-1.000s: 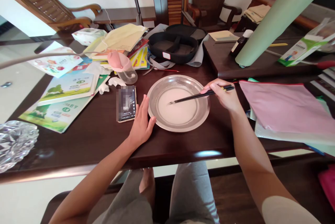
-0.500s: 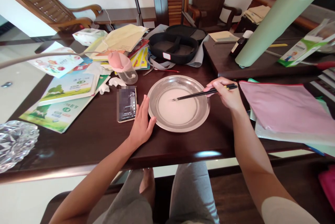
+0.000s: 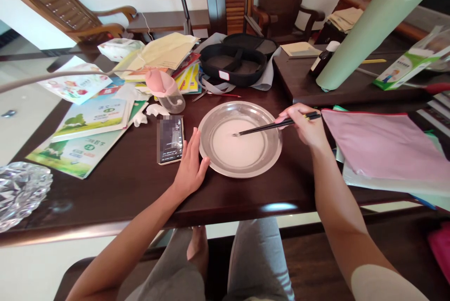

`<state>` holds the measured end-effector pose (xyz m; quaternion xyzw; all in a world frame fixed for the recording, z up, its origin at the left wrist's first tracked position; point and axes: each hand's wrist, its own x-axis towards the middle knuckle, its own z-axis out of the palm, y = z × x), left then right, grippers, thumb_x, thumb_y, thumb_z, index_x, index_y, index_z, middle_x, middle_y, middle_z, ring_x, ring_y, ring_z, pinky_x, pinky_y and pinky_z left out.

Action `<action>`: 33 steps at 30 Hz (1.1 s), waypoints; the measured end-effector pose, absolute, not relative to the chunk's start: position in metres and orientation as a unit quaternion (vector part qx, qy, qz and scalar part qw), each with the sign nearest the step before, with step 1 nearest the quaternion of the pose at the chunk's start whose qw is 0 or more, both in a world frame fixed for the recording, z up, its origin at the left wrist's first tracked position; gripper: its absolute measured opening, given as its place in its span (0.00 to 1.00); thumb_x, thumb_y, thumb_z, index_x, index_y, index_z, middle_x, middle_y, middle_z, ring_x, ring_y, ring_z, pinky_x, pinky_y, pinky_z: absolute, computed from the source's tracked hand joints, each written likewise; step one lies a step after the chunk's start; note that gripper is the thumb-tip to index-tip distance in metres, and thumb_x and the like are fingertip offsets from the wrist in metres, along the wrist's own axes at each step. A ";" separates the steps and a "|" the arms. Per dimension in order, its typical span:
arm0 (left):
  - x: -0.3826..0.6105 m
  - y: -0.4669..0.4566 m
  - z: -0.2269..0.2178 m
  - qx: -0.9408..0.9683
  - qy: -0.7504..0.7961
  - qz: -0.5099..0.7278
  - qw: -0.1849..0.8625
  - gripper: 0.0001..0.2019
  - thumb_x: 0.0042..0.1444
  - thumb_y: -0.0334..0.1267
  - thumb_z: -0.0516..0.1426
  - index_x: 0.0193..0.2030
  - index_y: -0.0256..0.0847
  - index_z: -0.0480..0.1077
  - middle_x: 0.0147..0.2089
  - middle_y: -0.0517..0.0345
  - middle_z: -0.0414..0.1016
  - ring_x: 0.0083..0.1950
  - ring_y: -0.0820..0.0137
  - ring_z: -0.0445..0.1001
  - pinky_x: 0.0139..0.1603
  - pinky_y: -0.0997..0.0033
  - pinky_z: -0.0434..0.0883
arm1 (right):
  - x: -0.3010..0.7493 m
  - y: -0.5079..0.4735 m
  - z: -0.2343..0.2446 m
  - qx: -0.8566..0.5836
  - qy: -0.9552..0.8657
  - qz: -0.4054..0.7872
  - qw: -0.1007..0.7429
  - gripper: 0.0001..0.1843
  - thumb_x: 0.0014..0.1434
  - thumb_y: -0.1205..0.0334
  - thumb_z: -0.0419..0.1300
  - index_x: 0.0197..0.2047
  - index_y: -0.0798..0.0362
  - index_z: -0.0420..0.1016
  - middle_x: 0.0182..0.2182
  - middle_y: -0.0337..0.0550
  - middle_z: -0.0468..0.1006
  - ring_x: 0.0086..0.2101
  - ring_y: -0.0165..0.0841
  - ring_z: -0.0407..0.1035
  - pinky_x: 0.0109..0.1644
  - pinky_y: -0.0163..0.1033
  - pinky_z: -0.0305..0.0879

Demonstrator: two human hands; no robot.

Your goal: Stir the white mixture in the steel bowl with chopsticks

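A round metal basin (image 3: 240,173) stands on the dark table, with a whitish liquid (image 3: 242,148) covering its bottom. My right hand (image 3: 303,122) is closed around a pair of black chopsticks (image 3: 262,127), slanting over the rim from the right. Their tips are at the liquid near the basin's middle; how deep they go I cannot tell. Against the basin's left rim rests my left hand (image 3: 192,164), fingers stretched out and thumb apart, holding nothing. Just left of it lies a phone (image 3: 171,141), its screen lit and partly blurred out.
Behind the phone stands a pink-lidded cup (image 3: 165,91) beside crumpled tissues (image 3: 154,110). Books (image 3: 84,144) and a crystal dish (image 3: 23,193) lie left. A black case (image 3: 234,64) is behind the basin. On the right are a pink pouch (image 3: 383,144) and a tall green flask (image 3: 369,38).
The chopstick tips have shifted slightly to the right in the liquid, and my right hand moved a little with them. My left hand has stayed at the rim.
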<state>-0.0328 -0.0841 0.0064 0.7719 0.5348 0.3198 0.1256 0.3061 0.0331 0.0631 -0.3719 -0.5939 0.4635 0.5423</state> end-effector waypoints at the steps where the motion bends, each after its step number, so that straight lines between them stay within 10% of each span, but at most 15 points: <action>1: -0.033 -0.084 0.007 0.772 0.535 0.319 0.126 0.35 0.75 0.50 0.44 0.81 0.48 0.31 0.83 0.40 0.38 0.83 0.54 0.40 0.80 0.42 0.44 | 0.309 0.034 0.064 -0.377 -0.581 0.453 0.561 0.18 0.59 0.43 0.70 0.32 0.50 0.82 0.24 0.41 0.85 0.24 0.34 0.79 0.27 0.37 0.77; 10: -0.033 -0.084 0.006 0.773 0.534 0.318 0.128 0.35 0.75 0.50 0.44 0.81 0.48 0.30 0.83 0.40 0.37 0.83 0.54 0.39 0.80 0.41 0.43 | 0.302 0.028 0.062 -0.353 -0.627 0.511 0.470 0.17 0.58 0.43 0.70 0.32 0.49 0.84 0.27 0.42 0.86 0.29 0.38 0.82 0.34 0.41 0.82; 33: -0.033 -0.084 0.006 0.770 0.538 0.316 0.133 0.36 0.75 0.51 0.44 0.81 0.46 0.31 0.83 0.38 0.37 0.83 0.53 0.40 0.79 0.40 0.44 | 0.313 0.036 0.066 -0.395 -0.571 0.431 0.576 0.22 0.59 0.39 0.67 0.29 0.50 0.78 0.20 0.40 0.82 0.19 0.33 0.75 0.22 0.37 0.72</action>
